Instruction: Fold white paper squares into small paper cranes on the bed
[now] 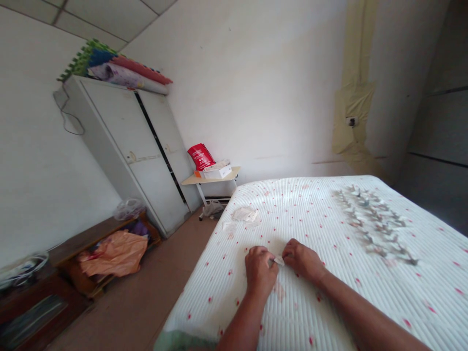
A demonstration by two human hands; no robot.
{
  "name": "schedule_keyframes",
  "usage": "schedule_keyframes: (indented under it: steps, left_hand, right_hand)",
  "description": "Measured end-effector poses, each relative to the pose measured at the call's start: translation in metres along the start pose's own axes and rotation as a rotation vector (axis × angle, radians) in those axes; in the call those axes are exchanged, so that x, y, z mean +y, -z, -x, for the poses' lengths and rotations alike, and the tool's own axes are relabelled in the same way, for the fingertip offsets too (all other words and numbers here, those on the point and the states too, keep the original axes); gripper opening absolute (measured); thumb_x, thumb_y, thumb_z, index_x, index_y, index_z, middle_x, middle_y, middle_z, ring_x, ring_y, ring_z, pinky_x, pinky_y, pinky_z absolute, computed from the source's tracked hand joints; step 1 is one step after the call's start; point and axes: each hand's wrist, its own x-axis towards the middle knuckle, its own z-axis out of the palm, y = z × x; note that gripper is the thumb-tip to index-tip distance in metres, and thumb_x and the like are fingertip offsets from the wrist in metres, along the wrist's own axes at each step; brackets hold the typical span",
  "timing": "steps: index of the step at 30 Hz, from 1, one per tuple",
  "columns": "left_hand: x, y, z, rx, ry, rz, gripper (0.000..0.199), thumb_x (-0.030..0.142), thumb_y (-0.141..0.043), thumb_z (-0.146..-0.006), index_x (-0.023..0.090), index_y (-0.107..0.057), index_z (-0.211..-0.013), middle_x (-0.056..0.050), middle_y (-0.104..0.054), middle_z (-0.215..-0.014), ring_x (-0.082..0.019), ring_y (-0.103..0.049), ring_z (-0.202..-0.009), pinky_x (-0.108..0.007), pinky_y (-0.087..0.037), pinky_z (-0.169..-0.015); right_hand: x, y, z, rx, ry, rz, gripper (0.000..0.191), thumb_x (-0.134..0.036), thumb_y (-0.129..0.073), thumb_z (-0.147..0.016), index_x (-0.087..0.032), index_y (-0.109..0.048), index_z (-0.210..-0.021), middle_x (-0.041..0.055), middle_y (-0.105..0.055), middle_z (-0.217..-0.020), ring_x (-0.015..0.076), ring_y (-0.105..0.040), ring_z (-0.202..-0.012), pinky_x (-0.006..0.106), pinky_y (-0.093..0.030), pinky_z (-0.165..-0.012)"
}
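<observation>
My left hand (261, 270) and my right hand (302, 259) are close together over the mattress, fingers pinched. Between them is a small folded piece of paper (279, 261), pale and pointed, gripped from both sides. Its exact folds are partly covered by my fingers. Up and to the left of my hands lie some loose thin paper sheets (244, 213). Several small folded paper figures (376, 219), pointed like birds, stand in rows on the right side; they look blurred.
The bed's white ribbed cover (292, 204) has red dots. Beyond it a small table (208, 179) carries a red bag (201, 156) and a white box (218, 170). A grey cabinet (124, 146) and a low wooden bench (87, 234) with an orange plastic bag (115, 253) stand left.
</observation>
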Motion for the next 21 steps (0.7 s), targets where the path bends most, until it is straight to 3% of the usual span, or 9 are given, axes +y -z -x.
schedule_keyframes:
  steps: [10,16,21]
  left_hand:
    - [0.001,0.0,0.002,0.031,-0.065,0.053,0.008,0.013,-0.061,-0.064,0.02,-0.063,-0.062,-0.001,-0.058,-0.085,-0.018,-0.048,-0.091,-0.032,-0.035,-0.081]
    - [-0.001,-0.001,0.0,0.043,-0.152,0.123,0.026,0.003,-0.056,-0.062,0.022,-0.064,-0.079,-0.001,-0.058,-0.088,-0.017,-0.047,-0.092,-0.031,-0.037,-0.082]
    - [-0.005,-0.005,-0.001,0.011,-0.169,0.122,0.026,0.005,-0.058,-0.062,0.025,-0.068,-0.076,-0.002,-0.058,-0.089,-0.018,-0.047,-0.093,-0.033,-0.038,-0.081]
  right_hand:
    - [-0.001,0.003,0.001,-0.001,0.028,-0.039,0.024,-0.016,-0.044,-0.075,-0.023,-0.067,-0.081,0.002,-0.059,-0.094,0.0119,-0.058,-0.078,0.02,-0.036,-0.063]
    - [0.003,0.003,-0.002,0.015,0.005,-0.093,0.021,-0.015,-0.045,-0.073,-0.02,-0.065,-0.075,0.002,-0.06,-0.087,0.0118,-0.056,-0.076,0.02,-0.037,-0.066]
    - [0.013,0.002,-0.006,-0.002,0.008,-0.185,0.018,-0.015,-0.047,-0.072,-0.019,-0.064,-0.074,0.0026,-0.058,-0.084,0.0127,-0.055,-0.076,0.021,-0.039,-0.068]
